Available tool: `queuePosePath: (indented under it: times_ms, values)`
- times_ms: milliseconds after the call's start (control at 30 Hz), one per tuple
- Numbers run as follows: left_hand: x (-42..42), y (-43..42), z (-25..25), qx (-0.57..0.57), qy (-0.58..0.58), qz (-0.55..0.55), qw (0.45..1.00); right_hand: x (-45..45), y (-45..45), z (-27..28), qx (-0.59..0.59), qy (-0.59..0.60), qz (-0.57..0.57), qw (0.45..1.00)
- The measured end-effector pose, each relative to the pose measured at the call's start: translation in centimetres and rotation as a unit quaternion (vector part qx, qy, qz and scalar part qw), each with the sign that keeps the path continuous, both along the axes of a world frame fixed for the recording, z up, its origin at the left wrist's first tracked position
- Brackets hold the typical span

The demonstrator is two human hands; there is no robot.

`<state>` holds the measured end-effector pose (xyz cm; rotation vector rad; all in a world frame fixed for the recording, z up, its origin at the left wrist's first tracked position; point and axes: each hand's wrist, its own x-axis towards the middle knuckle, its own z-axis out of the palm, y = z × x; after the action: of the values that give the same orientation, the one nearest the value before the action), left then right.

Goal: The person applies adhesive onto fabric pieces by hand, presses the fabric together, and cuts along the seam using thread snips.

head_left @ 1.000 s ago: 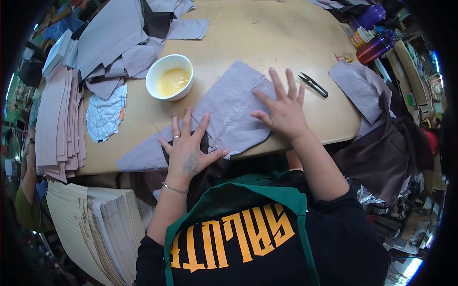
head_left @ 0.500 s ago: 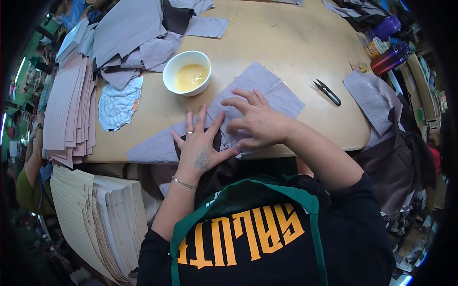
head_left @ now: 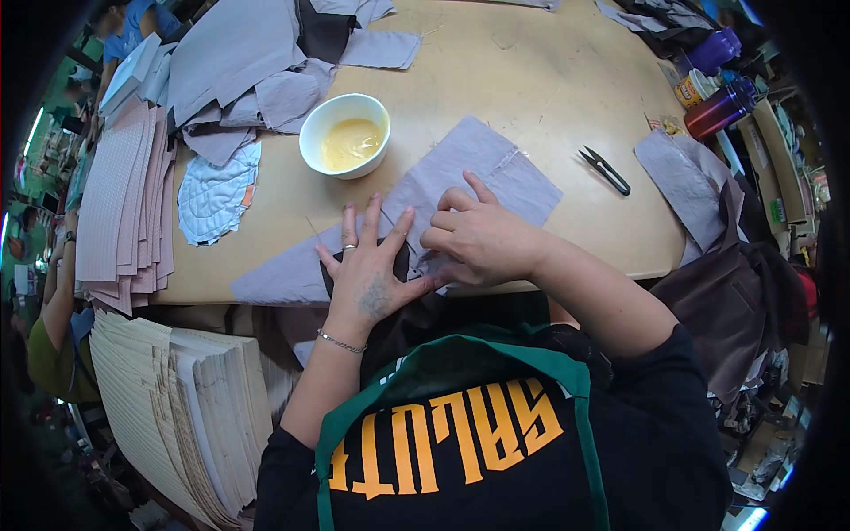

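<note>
A grey fabric piece [head_left: 452, 150] lies along the table's near edge, with a dark fabric piece [head_left: 400, 264] on it. My left hand [head_left: 370, 270] presses flat over the dark piece, fingers spread; it wears a ring and a bracelet. Just to its right, my right hand [head_left: 482, 234] is curled in a pinch at the near part of the grey fabric, one finger raised. Its fingertips are partly hidden, and the two thumbs are close together. Beyond the hands stands a white bowl [head_left: 312, 142] with a pale yellow, creamy substance inside.
Black thread snips [head_left: 606, 170] lie to the right. A quilted white pad [head_left: 217, 196] and stacked pinkish sheets [head_left: 119, 203] are at left, grey fabric cuts [head_left: 235, 57] behind. Bottles [head_left: 719, 108] line the right side. Paper stacks [head_left: 195, 407] stand below the table edge; other people are at far left.
My right hand's fingers have curled in from a looser spread, and one finger now points up. My left hand stays pressed in place. A person in blue at the far left shows more.
</note>
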<state>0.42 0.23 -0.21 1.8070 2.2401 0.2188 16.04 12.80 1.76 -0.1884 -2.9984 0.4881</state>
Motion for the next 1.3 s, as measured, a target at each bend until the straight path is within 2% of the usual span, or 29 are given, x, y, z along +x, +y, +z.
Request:
queuePosePath:
  times_ms: [100, 333, 433, 633, 833, 1033, 1300]
  values:
    - [-0.1, -0.1, -0.3, 0.009, 0.004, -0.004, 1.0, 0.7, 0.6, 0.2, 0.059, -0.02, -0.034, 0.997]
    - [-0.1, -0.1, -0.1, 0.008, -0.016, 0.003, 1.0, 1.8, 3.4, 1.1, 0.096, -0.003, -0.125, 0.988]
    - [0.0, 0.0, 0.1, -0.001, -0.023, 0.006, 1.0, 1.2, 3.0, 0.7, 0.037, 0.05, -0.077, 0.995]
    - [-0.1, 0.1, 0.1, -0.003, -0.023, 0.008, 1.0, 0.7, 3.5, 1.0, 0.049, -0.052, -0.044, 0.996]
    - [-0.1, 0.0, 0.0, -0.006, -0.02, 0.006, 1.0, 0.4, 2.8, 0.8, 0.037, -0.038, -0.009, 0.999]
    - [-0.1, 0.0, 0.0, -0.004, -0.011, 0.003, 1.0, 1.6, 3.3, 0.9, 0.052, -0.05, -0.049, 0.996]
    - [0.0, 0.1, 0.0, -0.005, -0.011, 0.005, 1.0, 0.4, 3.4, 2.0, 0.131, -0.091, -0.059, 0.985]
